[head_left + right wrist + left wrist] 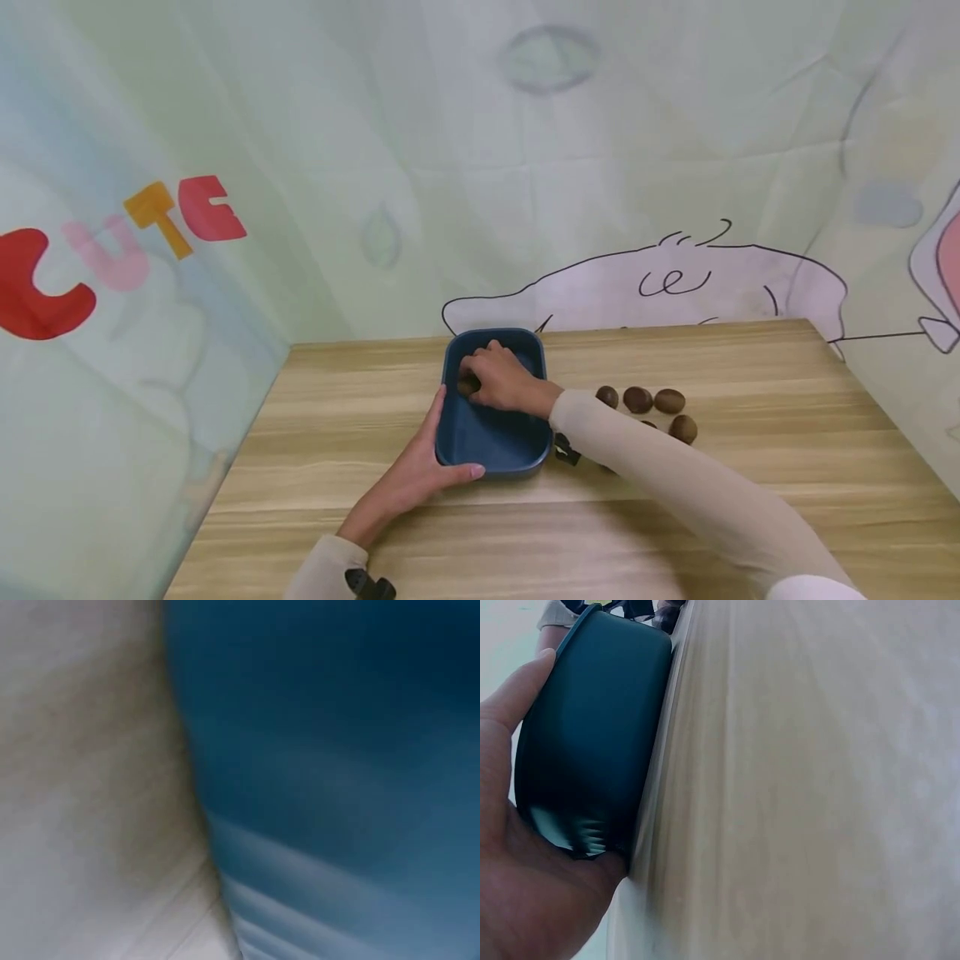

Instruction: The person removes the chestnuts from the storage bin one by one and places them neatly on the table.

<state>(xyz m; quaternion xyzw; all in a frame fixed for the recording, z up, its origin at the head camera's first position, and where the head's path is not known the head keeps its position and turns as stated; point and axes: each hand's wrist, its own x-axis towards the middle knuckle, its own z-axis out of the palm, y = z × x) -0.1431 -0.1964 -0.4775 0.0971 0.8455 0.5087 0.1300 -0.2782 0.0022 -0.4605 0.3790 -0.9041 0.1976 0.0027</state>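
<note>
A deep blue rectangular container (pixel 491 446) with rounded corners stands on the wooden table. My left hand (pixel 408 471) holds its near left corner, thumb along the front wall and fingers along the left side; the left wrist view shows this hand wrapped against the container's outer wall (pixel 592 727). Inside the container, my right hand (pixel 501 379) curls its fingers over a brown chestnut (pixel 467 386) near the left wall, partly hidden by the hand. Only the container's blue wall (pixel 322 772) and blurred tabletop fill the right wrist view, with no fingers showing.
Several more chestnuts (pixel 638 400) lie on the wooden table (pixel 337 408) right of the container, some partly hidden behind the right forearm (pixel 675 483). A printed cloth backdrop (pixel 450 208) rises behind the table's back edge and along both sides.
</note>
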